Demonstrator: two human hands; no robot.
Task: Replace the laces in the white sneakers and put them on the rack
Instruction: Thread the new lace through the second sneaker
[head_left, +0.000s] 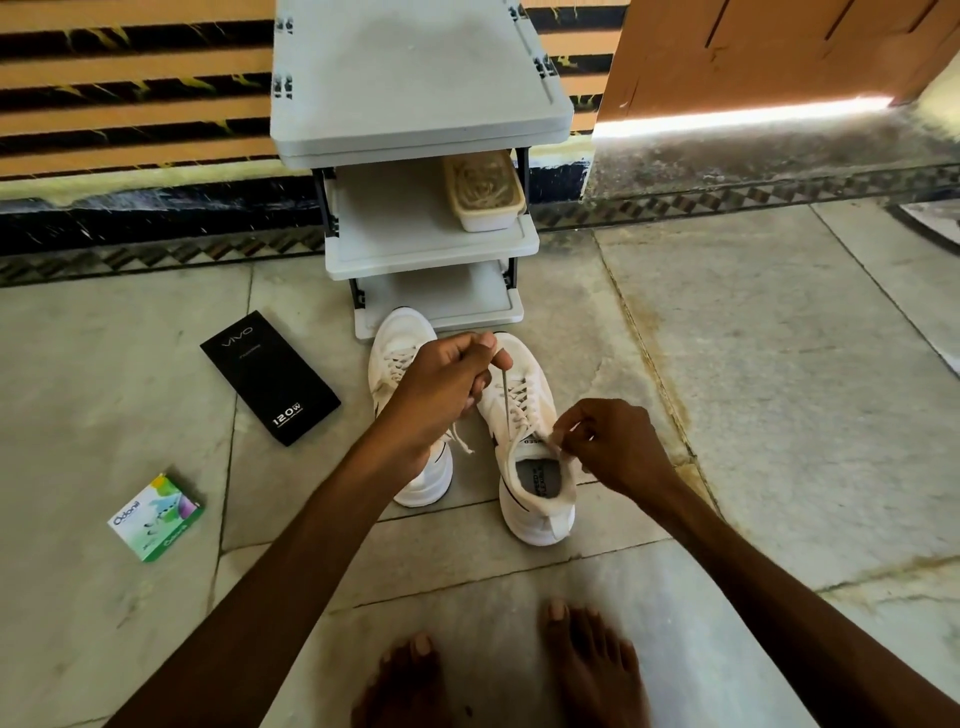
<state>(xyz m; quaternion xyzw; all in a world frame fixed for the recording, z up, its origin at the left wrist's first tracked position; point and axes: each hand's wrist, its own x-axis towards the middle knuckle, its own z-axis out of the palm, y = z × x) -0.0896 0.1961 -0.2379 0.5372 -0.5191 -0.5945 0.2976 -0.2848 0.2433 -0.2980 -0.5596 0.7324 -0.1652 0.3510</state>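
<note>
head shows vivo 120w box (270, 378), odonil box (156, 518), sneakers (540, 512).

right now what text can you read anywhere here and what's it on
"vivo", "120W": black box.
"Odonil": small green and white box.
"SPEED & FLEXIBLE", seemingly: insole of the sneaker being laced.
Too small to read: tongue label by the lace.

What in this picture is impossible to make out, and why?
Head view:
- left sneaker: midsection covered by the left hand and forearm.
- lace: upper end buried in the left hand's curled fingers.
- tub on the rack: contents blurred behind its cloudy lid.
- rack's top: cut off by the upper edge.
- green box: small print too tiny.
</note>
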